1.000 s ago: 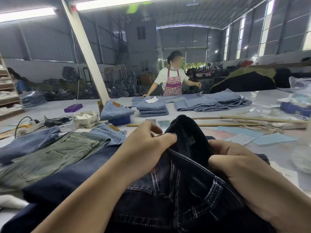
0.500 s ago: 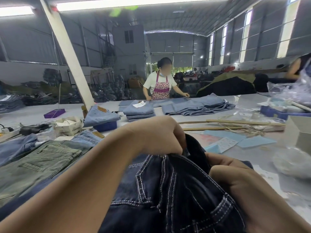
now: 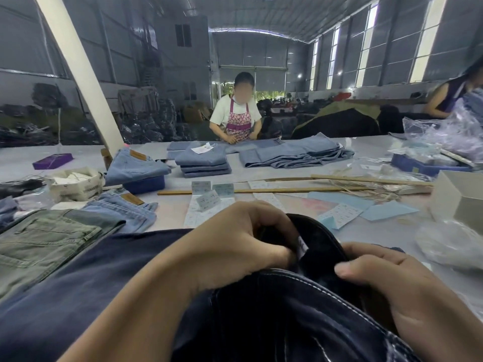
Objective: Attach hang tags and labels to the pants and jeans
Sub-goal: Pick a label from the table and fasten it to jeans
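Observation:
Dark navy jeans (image 3: 274,314) with white stitching lie bunched in front of me at the table's near edge. My left hand (image 3: 235,244) grips the inside of their open waistband, fingers curled by a small white inner label (image 3: 302,247). On the right, my right hand (image 3: 392,286) holds the same waistband, its thumb pressed on the stitched edge. Small paper labels (image 3: 209,198) and white tags (image 3: 339,214) lie on the table just beyond the jeans.
Olive pants (image 3: 44,244) and light blue jeans (image 3: 122,207) lie at left. Folded jeans stacks (image 3: 203,163) sit mid-table near a person in a floral apron (image 3: 236,116). Wooden sticks (image 3: 300,189), a white box (image 3: 460,202), plastic bags (image 3: 449,244) and a blue tray (image 3: 428,168) crowd the right.
The camera has swung right and tipped down a little. My left hand has shifted on the waistband, exposing the white inner label; my right thumb now presses the stitched edge.

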`<action>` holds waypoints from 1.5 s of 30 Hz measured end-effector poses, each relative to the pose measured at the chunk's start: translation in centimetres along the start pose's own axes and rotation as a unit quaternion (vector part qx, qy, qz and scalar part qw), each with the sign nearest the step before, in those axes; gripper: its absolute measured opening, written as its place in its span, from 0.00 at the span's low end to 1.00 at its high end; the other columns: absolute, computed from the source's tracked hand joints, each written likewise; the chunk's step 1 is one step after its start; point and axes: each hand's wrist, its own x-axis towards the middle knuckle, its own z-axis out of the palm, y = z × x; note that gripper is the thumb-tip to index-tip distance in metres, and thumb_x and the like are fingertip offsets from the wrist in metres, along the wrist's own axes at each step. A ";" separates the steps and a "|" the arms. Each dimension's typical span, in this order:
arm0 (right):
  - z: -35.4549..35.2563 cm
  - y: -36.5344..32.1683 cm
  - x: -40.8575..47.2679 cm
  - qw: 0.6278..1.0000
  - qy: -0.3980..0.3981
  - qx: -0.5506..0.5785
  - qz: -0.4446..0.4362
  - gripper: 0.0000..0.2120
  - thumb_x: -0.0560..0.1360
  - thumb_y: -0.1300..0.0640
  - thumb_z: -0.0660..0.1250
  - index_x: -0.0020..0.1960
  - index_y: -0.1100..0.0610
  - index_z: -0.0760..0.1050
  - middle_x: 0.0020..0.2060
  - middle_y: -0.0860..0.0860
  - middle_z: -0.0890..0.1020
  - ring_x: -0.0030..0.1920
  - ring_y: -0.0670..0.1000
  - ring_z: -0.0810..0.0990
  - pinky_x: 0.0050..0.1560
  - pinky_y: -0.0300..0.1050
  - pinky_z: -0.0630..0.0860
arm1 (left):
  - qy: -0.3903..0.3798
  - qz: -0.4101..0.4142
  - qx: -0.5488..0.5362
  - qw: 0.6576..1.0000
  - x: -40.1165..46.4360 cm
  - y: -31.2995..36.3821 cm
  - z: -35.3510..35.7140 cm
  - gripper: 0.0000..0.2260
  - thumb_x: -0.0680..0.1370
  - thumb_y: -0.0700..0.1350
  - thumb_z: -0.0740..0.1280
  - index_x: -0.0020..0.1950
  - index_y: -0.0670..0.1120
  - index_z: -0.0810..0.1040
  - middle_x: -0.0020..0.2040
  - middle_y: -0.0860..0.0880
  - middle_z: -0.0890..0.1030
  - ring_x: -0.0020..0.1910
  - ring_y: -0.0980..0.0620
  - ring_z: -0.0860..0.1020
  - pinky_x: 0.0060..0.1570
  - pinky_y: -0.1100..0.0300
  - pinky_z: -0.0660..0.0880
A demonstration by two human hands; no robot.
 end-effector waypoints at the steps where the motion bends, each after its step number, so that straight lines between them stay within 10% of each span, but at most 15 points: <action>1: 0.3 -0.2 -0.1 1.000 0.022 -0.016 -0.005 0.12 0.55 0.63 0.69 0.38 0.62 0.84 0.35 0.66 0.83 0.32 0.59 0.84 0.31 0.46 0.82 | -0.001 0.005 -0.008 1.000 0.0 -0.2 -0.1 0.05 0.67 0.45 0.72 0.41 0.53 0.84 0.50 0.53 0.83 0.52 0.52 0.82 0.60 0.46 0.76; 6: 1.1 0.1 0.0 0.927 0.184 -0.299 -0.131 0.11 0.63 0.43 0.77 0.44 0.40 0.83 0.33 0.47 0.85 0.33 0.47 0.84 0.38 0.40 0.79 | -0.010 0.025 -0.026 0.999 0.0 -0.7 -0.4 0.07 0.70 0.54 0.74 0.43 0.53 0.85 0.49 0.52 0.84 0.53 0.51 0.82 0.62 0.42 0.74; 12: 0.9 0.4 0.2 0.806 0.206 -0.484 -0.272 0.15 0.60 0.54 0.69 0.43 0.40 0.75 0.45 0.41 0.77 0.43 0.47 0.76 0.39 0.36 0.70 | 0.004 0.019 -0.010 1.000 0.1 -0.9 0.1 0.07 0.71 0.55 0.70 0.41 0.53 0.84 0.47 0.57 0.80 0.49 0.56 0.81 0.58 0.49 0.75; 18: 0.9 0.5 0.1 0.820 0.191 -0.474 -0.259 0.13 0.60 0.35 0.64 0.34 0.43 0.78 0.43 0.43 0.78 0.47 0.47 0.76 0.43 0.34 0.69 | 0.009 0.016 0.000 1.000 -0.1 -0.8 0.8 0.07 0.74 0.54 0.70 0.37 0.58 0.82 0.49 0.62 0.75 0.50 0.63 0.77 0.54 0.62 0.68; 26: 0.7 0.7 0.2 0.825 0.205 -0.464 -0.249 0.01 0.60 0.48 0.70 0.32 0.43 0.79 0.44 0.41 0.79 0.47 0.44 0.77 0.44 0.31 0.68 | -0.009 0.011 0.007 1.000 0.0 -0.8 0.9 0.09 0.73 0.58 0.66 0.38 0.58 0.83 0.49 0.62 0.74 0.51 0.63 0.76 0.57 0.60 0.68; 35: 0.5 1.1 0.4 0.835 0.188 -0.458 -0.239 0.10 0.65 0.59 0.76 0.31 0.45 0.80 0.42 0.40 0.79 0.47 0.43 0.76 0.44 0.29 0.67 | -0.031 0.015 -0.020 0.999 -0.1 -0.8 0.6 0.06 0.72 0.55 0.68 0.39 0.58 0.83 0.49 0.63 0.75 0.59 0.63 0.74 0.64 0.59 0.66; 45: 0.5 1.7 0.1 0.824 0.188 -0.441 -0.303 0.04 0.68 0.52 0.68 0.37 0.48 0.81 0.42 0.42 0.78 0.50 0.45 0.77 0.48 0.26 0.67 | -0.034 0.034 -0.081 0.996 -0.4 -0.7 0.8 0.06 0.67 0.46 0.76 0.41 0.55 0.85 0.52 0.60 0.77 0.57 0.60 0.78 0.56 0.69 0.71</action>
